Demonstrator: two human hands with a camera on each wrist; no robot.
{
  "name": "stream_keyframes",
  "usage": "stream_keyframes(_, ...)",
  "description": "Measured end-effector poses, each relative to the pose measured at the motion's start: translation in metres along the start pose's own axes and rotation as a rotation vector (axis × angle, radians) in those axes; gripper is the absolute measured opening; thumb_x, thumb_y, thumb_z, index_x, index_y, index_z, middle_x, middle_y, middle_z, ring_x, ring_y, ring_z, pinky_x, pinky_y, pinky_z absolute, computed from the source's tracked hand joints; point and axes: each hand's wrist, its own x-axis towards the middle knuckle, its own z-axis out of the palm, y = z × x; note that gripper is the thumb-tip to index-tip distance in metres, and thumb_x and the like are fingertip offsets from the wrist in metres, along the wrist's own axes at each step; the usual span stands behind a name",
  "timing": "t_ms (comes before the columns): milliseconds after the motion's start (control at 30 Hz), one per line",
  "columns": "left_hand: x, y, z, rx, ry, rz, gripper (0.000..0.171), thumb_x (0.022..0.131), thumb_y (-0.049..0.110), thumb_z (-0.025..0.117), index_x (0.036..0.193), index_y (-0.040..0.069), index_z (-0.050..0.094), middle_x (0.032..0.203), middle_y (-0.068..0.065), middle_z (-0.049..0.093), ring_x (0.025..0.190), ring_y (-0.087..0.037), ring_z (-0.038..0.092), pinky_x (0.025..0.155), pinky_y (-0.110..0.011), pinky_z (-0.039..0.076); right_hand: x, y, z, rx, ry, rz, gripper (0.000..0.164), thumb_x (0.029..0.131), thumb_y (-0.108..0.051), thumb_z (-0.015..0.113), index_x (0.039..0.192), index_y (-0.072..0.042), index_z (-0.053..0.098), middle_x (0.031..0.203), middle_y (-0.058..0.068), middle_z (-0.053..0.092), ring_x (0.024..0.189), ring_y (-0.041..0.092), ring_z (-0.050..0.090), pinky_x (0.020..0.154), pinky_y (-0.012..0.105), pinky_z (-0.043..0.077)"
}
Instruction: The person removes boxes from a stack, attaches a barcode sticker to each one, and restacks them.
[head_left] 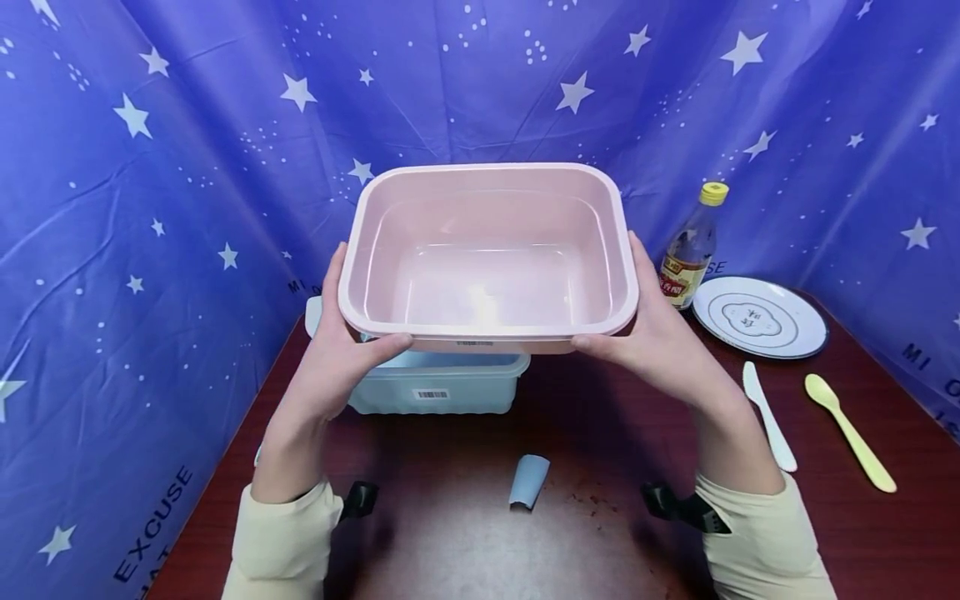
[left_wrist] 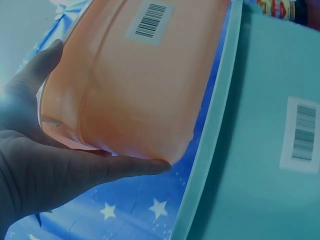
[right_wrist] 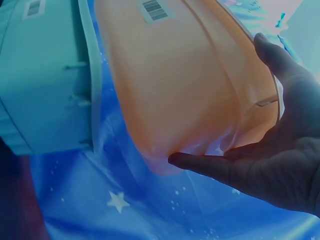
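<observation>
A pink plastic basin (head_left: 480,212) is held up in the air, its opening tilted toward me, with nothing seen inside. My left hand (head_left: 330,358) grips its left end, thumb at the near rim and fingers along the side. On the opposite end, my right hand (head_left: 663,342) holds it the same way. Both wrist views show the basin's outer wall (left_wrist: 150,95) in an orange tint, with a barcode label. Behind and below it, a light blue basin (head_left: 390,392) stands on the table, partly hidden by the pink one and my left hand.
A small curved light blue piece (head_left: 529,482) lies on the dark table (head_left: 442,525). To the right are a yellow-capped bottle (head_left: 686,258), a white plate (head_left: 795,329), a pale knife (head_left: 770,421) and a yellow spoon (head_left: 851,433). A blue starry curtain (head_left: 480,83) surrounds the table.
</observation>
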Motion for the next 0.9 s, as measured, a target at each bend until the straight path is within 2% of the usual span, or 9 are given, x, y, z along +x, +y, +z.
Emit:
stream_keyframes(133, -0.003, 0.003, -0.012, 0.001, 0.008, 0.004, 0.121, 0.078, -0.007, 0.079, 0.162, 0.033, 0.002, 0.161, -0.002, 0.020, 0.140, -0.037, 0.032, 0.095, -0.027, 0.051, 0.006, 0.001, 0.011, 0.025, -0.001, -0.013, 0.118, 0.074, -0.001, 0.087, 0.161, -0.030, 0.013, 0.154, -0.001, 0.034, 0.129, 0.031, 0.047, 0.099, 0.033, 0.047)
stream_keyframes(300, -0.005, 0.005, -0.025, -0.038, 0.009, -0.002, 0.119, 0.079, -0.013, 0.074, 0.161, 0.031, 0.001, 0.162, -0.003, 0.018, 0.141, -0.037, 0.031, 0.095, -0.025, 0.049, 0.013, 0.001, 0.024, 0.098, -0.020, -0.041, 0.117, 0.074, 0.000, 0.087, 0.161, -0.028, 0.013, 0.152, -0.001, 0.036, 0.128, 0.036, 0.048, 0.097, 0.038, 0.050)
stream_keyframes(467, -0.006, 0.007, -0.036, -0.027, 0.001, -0.015, 0.119, 0.079, -0.012, 0.075, 0.161, 0.032, 0.000, 0.162, -0.005, 0.016, 0.140, -0.038, 0.029, 0.094, -0.025, 0.049, 0.017, 0.004, 0.036, 0.169, -0.027, -0.060, 0.115, 0.074, 0.004, 0.085, 0.160, -0.026, 0.014, 0.151, 0.003, 0.038, 0.126, 0.042, 0.049, 0.095, 0.043, 0.053)
stream_keyframes(667, -0.008, 0.008, -0.051, 0.022, -0.016, -0.044, 0.116, 0.082, -0.010, 0.073, 0.161, 0.033, -0.001, 0.163, -0.002, 0.014, 0.140, -0.034, 0.027, 0.093, -0.022, 0.048, 0.021, 0.009, 0.051, 0.164, -0.014, -0.077, 0.117, 0.074, 0.002, 0.086, 0.161, -0.025, 0.011, 0.151, 0.003, 0.037, 0.126, 0.042, 0.049, 0.096, 0.049, 0.051)
stream_keyframes(900, -0.010, 0.008, -0.061, 0.005, -0.010, -0.077, 0.116, 0.083, -0.009, 0.073, 0.161, 0.035, -0.001, 0.163, -0.003, 0.013, 0.140, -0.034, 0.028, 0.092, -0.022, 0.049, 0.023, 0.013, 0.066, 0.194, -0.005, -0.064, 0.117, 0.074, 0.002, 0.086, 0.161, -0.025, 0.012, 0.150, 0.003, 0.040, 0.126, 0.043, 0.050, 0.098, 0.051, 0.049)
